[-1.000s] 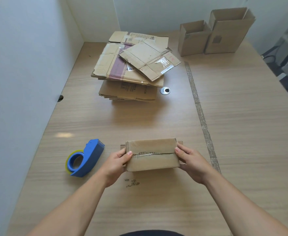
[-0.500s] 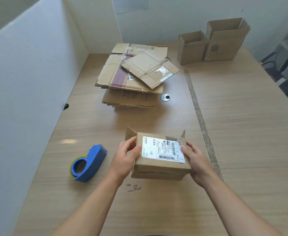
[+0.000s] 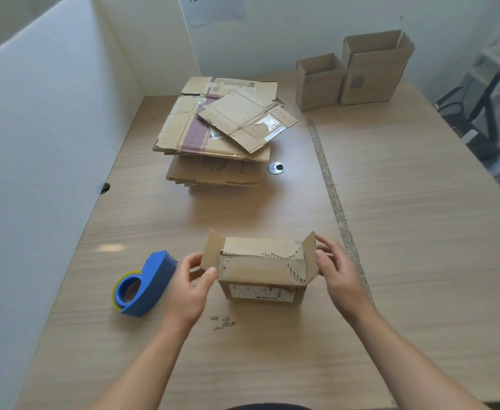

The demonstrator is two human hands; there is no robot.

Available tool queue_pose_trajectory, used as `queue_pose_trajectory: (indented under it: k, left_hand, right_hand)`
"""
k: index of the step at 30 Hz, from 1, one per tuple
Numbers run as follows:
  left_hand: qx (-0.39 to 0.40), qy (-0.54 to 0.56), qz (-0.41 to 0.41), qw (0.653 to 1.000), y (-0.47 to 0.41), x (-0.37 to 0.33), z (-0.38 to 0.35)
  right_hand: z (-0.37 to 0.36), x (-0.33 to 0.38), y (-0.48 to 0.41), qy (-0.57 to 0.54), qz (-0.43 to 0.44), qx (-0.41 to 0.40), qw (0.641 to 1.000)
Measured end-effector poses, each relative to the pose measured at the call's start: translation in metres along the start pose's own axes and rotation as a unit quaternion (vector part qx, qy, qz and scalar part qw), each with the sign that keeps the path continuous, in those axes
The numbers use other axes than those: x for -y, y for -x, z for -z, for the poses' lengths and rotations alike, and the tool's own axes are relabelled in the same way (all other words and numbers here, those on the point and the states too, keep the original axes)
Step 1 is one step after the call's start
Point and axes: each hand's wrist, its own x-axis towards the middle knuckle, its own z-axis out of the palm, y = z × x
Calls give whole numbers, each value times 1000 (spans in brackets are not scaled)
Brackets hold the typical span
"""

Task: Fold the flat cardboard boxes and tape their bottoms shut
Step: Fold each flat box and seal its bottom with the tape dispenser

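Desk (image 3: 420,232): left hand (image 3: 188,288), right hand (image 3: 339,273) grip blur-labelled box (image 3: 260,270).

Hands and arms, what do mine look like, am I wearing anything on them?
Nothing visible: the left hand and right hand have no gloves, rings or watch, and no sleeves show on the arms down to the picture's bottom edge.

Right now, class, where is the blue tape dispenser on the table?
In the head view, the blue tape dispenser lies on the table, near left, just left of the left hand gripping the small box.
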Motion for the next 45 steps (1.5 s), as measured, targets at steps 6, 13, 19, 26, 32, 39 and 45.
queue_pose_trajectory:
  k: [6,13,19,26,32,39,45]
  left_hand:
    - [26,-321,-294,900,-10,-15,2]
    - [105,-514,-331,785,-11,5,-10]
    - [27,-394,-412,821,-8,19,-8]
    - [103,-372,-451,805,9,48,8]
    - [177,-273,-313,892,19,43,11]
    - [259,-350,-282,855,9,31,7]
    - [179,-438,-347,810,11,40,-5]
  right_hand:
    - [-3,23,-32,283,212,42,934]
    - [-18,28,-69,495,113,288,812]
    - [-11,30,-71,460,68,291,836]
    - [-16,30,-60,547,68,272,789]
    - [-11,25,-68,404,27,158,900]
    - [-13,23,-79,326,-64,96,938]
    - [-20,16,-81,367,-118,57,921]
